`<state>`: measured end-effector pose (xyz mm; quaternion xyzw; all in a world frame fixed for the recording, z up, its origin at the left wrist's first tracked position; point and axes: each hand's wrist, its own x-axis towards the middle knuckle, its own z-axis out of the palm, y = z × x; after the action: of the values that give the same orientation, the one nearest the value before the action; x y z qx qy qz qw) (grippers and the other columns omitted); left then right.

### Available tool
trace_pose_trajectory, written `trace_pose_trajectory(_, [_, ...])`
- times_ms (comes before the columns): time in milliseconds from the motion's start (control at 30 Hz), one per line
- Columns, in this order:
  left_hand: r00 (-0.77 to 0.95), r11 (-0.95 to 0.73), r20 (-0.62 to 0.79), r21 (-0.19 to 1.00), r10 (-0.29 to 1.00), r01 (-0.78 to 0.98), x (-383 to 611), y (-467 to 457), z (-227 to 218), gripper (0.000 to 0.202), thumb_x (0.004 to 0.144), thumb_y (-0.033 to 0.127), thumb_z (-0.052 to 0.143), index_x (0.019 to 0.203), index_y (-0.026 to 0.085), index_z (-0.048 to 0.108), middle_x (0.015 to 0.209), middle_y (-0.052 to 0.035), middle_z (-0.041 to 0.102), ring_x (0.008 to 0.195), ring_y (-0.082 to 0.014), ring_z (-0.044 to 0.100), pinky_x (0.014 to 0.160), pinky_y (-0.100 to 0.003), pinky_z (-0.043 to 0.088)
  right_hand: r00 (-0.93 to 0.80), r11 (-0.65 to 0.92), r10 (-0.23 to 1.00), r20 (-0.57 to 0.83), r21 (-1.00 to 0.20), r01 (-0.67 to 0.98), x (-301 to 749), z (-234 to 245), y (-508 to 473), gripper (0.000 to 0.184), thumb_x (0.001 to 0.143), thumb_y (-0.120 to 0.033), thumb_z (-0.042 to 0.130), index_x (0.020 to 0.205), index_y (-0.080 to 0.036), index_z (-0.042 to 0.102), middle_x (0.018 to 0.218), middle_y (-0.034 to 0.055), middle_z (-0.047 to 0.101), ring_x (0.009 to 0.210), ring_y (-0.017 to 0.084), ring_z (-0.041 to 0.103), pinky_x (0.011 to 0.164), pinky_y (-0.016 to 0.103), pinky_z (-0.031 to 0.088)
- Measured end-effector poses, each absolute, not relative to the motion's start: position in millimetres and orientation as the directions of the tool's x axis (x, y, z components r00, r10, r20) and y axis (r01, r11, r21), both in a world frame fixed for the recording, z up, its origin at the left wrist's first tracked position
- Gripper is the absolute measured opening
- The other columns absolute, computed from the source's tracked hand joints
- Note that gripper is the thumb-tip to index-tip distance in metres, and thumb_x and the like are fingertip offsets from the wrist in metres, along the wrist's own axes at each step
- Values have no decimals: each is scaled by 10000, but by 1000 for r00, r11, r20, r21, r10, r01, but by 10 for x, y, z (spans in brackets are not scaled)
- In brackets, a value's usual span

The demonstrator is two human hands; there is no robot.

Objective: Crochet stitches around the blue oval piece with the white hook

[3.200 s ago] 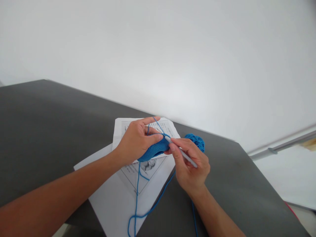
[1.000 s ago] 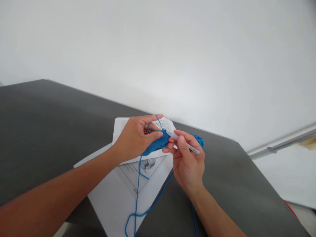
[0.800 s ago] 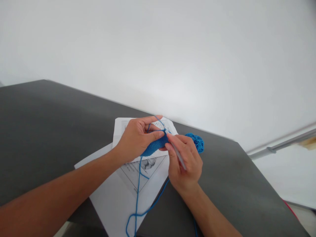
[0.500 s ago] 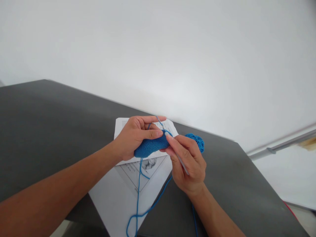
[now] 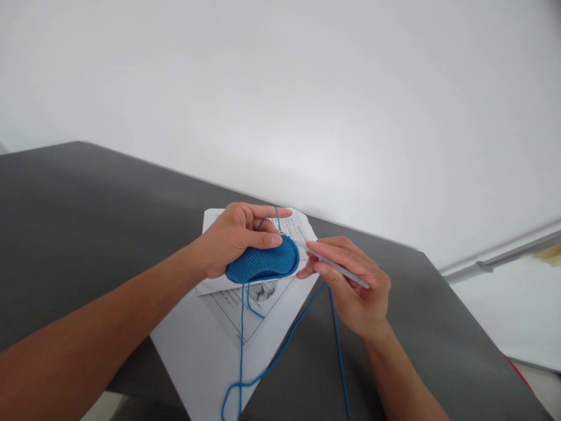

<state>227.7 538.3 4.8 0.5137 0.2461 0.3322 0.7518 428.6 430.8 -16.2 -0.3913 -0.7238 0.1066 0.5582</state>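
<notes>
My left hand point(image 5: 239, 238) pinches the upper edge of a blue crocheted piece point(image 5: 265, 263), its thumb on top. A strand of blue yarn point(image 5: 277, 217) runs over the stretched-out index finger down to the work. My right hand point(image 5: 357, 286) is closed round a grey crochet hook point(image 5: 342, 270), whose tip points left at the piece's upper right edge. Whether the tip sits in a stitch is too small to tell. From the lower edge of the piece, blue yarn hangs down and loops across the table.
Printed sheets point(image 5: 197, 356) with text and a picture lie under the hands on the dark grey table point(image 5: 109, 234). A white wall point(image 5: 280, 105) rises behind it. At the far right is a grey metal pole point(image 5: 517, 251).
My right hand has moved right and down with the hook, away from my left thumb, now hiding most of the yarn ball. The crocheted piece has shifted slightly left and shows more of its rim.
</notes>
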Motion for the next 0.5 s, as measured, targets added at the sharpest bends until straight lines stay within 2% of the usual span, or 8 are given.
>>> trace_pose_trajectory(267, [658,238,-72,957,749,-167,2253,5404,66,527,650,157,911,1162,118,790,701,-11,726,637,-129,655,645,-252,523,-105,646,733,672,-638,419,4481,-86,4283,331,961,-99,662,1223,-268,773,843,43,791,754,203,776,613,357,669])
trace_pose_trajectory(500, [704,194,-54,974,709,-120,2216,5459,46,439,672,151,901,1105,145,824,678,-11,707,610,-108,609,568,-210,488,-142,646,738,660,-631,428,4521,-20,4256,348,932,-69,690,1196,-272,791,927,37,774,687,167,759,642,354,646])
